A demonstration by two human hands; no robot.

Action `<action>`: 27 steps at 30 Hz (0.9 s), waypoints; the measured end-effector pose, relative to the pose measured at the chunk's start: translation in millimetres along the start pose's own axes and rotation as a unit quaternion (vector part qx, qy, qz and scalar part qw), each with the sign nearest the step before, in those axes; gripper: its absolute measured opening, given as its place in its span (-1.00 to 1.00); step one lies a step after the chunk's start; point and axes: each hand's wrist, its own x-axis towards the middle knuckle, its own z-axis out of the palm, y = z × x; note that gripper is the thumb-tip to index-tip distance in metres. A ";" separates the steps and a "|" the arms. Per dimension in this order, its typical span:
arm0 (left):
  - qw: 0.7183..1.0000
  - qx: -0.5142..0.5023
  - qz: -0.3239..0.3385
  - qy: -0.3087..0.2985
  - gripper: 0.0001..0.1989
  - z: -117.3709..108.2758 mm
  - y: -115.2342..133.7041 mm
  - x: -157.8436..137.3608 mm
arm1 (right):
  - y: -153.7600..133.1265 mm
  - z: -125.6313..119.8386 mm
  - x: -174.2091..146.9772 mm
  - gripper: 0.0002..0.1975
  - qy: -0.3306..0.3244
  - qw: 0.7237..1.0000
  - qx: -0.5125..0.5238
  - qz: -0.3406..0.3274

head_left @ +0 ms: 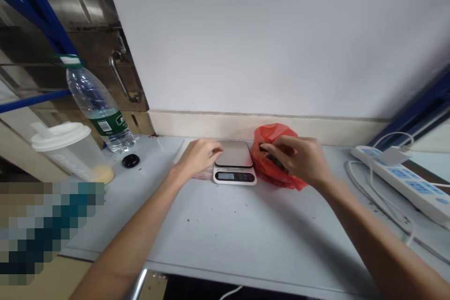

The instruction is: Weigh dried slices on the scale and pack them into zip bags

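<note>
Red bag pinched by right hand beside scale | left hand loosely curled at scale edge, nothing held | step judged: loading scale; next: steady lift needed.

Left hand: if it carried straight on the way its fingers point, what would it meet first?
Most likely the kitchen scale: the left hand points right, fingertips at the platform's left edge. Depth is hard to judge.
</note>
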 end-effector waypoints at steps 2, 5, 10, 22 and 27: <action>0.999 -0.005 -0.001 0.035 -0.85 10.0 3.7 -2.2 | 11.8 -0.2 -7.1 -0.68 0.034 0.999 -0.016 0.015; 0.996 0.005 -0.002 0.085 -0.72 22.5 7.2 -6.8 | 24.0 2.2 -15.9 -0.80 0.068 0.998 -0.011 0.008; 0.987 0.015 0.113 0.118 -0.78 35.9 10.1 -16.7 | 31.4 5.7 -22.7 -0.77 0.048 0.998 -0.017 -0.028; 0.982 0.027 0.161 0.097 -0.78 36.2 15.8 -19.5 | 30.0 2.9 -24.0 -0.72 -0.077 0.996 0.011 -0.039; 0.982 0.020 0.162 0.094 -0.75 33.0 12.8 -19.4 | 28.2 0.7 -25.1 -0.73 -0.089 0.995 -0.016 0.044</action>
